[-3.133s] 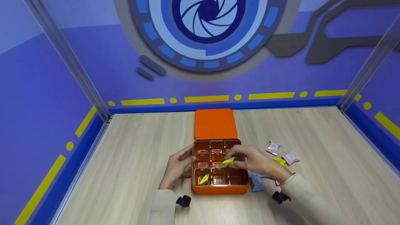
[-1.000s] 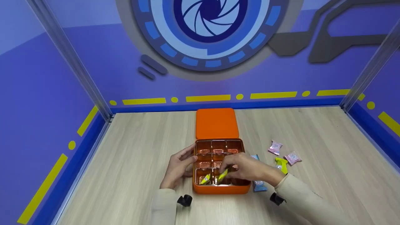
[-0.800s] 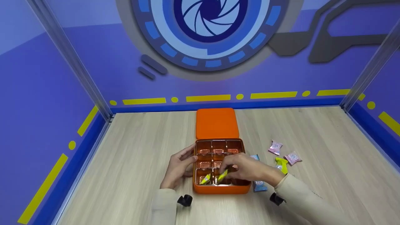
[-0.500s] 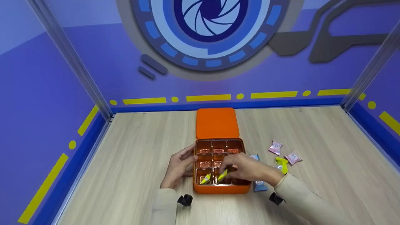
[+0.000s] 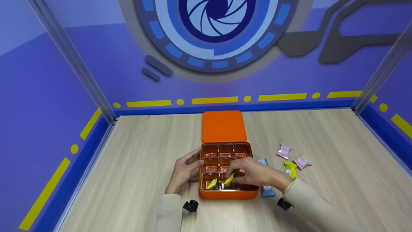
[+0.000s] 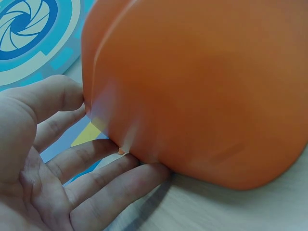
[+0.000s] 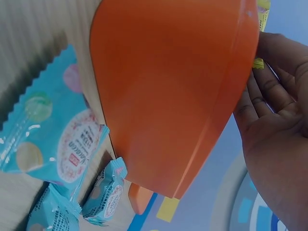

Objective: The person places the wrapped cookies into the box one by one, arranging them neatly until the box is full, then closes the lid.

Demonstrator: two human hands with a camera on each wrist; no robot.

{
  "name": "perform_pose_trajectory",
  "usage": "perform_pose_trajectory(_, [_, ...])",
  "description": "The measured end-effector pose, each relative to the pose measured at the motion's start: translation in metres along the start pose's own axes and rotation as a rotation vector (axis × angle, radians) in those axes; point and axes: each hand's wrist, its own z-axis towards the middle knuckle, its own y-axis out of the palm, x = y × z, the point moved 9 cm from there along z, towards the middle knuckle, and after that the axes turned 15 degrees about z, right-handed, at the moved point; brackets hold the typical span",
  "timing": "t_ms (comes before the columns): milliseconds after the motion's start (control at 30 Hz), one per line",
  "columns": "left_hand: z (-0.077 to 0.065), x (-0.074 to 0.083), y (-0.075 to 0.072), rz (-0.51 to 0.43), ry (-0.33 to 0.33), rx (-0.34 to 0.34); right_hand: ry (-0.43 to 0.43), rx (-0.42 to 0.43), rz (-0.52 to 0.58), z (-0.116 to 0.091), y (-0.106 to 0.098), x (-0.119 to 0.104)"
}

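An orange box (image 5: 228, 195) with a clear divided insert stands in front of me, its lid (image 5: 223, 126) laid back behind it. My left hand (image 5: 182, 174) rests against the box's left side, thumb at the rim; in the left wrist view its fingertips touch the orange wall. My right hand (image 5: 254, 172) reaches over the right side and pinches a yellow-wrapped candy (image 5: 229, 180) inside the front middle compartment. Another yellow-wrapped candy (image 5: 212, 184) lies in the front left compartment. The right hand partly covers the compartments on the right.
Right of the box lie two pink candies (image 5: 284, 151), a yellow one (image 5: 290, 169) and several blue ones (image 7: 57, 125), partly under the right forearm. A printed blue panel (image 5: 212, 83) walls off the table's back. Black straps (image 5: 190, 206) show beside both wrists.
Since the oldest frame my right hand has lowered the yellow candy from over the middle of the box into the front middle compartment. During the last second both hands stay nearly still.
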Motion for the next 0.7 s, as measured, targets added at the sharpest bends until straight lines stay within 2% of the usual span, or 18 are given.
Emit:
perform_pose_trajectory(233, [-0.0003, 0.0005, -0.0003, -0.008, 0.006, 0.008, 0.017, -0.003, 0.017, 0.0, 0.0, 0.0014])
perform_pose_trajectory(467, [-0.0004, 0.0037, -0.0004, 0.017, 0.053, 0.021, 0.022, -0.005, 0.03, 0.0, 0.0003, 0.0019])
perform_pose_trajectory(700, [0.001, 0.0035, -0.001, 0.014, 0.047, 0.028, 0.014, 0.004, 0.031, -0.0005, -0.0008, 0.0012])
